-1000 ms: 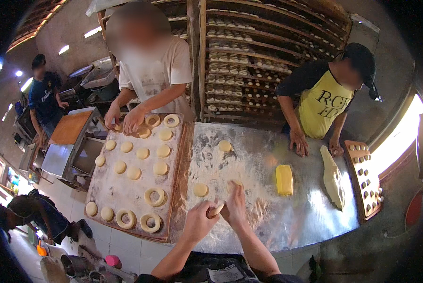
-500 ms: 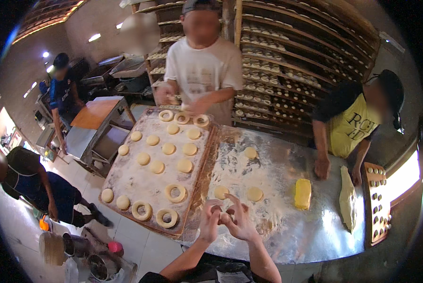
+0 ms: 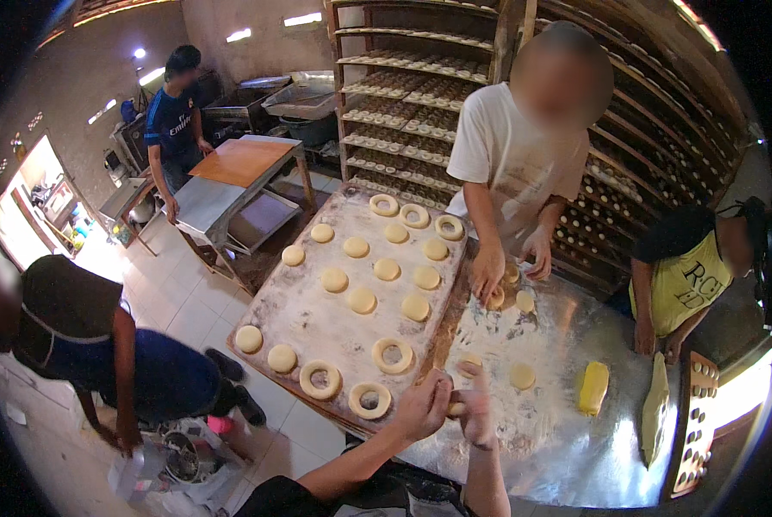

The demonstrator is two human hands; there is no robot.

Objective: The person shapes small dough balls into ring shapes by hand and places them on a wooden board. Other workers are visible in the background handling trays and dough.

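Note:
My left hand (image 3: 423, 403) is curled closed on a piece of dough (image 3: 456, 408) above the floured steel table (image 3: 567, 457). Beside it my right hand (image 3: 475, 414) is against the dough, its raised fingers smeared by motion. Round dough pieces (image 3: 522, 375) lie just beyond my hands, with a yellow block (image 3: 592, 388) to the right and a long pale dough strip (image 3: 654, 414) farther right. Left of my hands, a floured board (image 3: 300, 310) holds several dough rounds (image 3: 362, 300) and rings (image 3: 319, 380).
A white-shirted co-worker (image 3: 515, 155) reaches onto the table opposite. A yellow-shirted person (image 3: 678, 284) is at the right, another (image 3: 76, 327) bends at near left. A person in blue (image 3: 175, 129) stands by a side table (image 3: 198, 198). Racks of dough (image 3: 403, 103) line the back.
The view has swung left. The white-shirted co-worker has moved rightward from the board to the steel table's dough. The near-left person bends farther over the pots. My hands continue moving on the dough.

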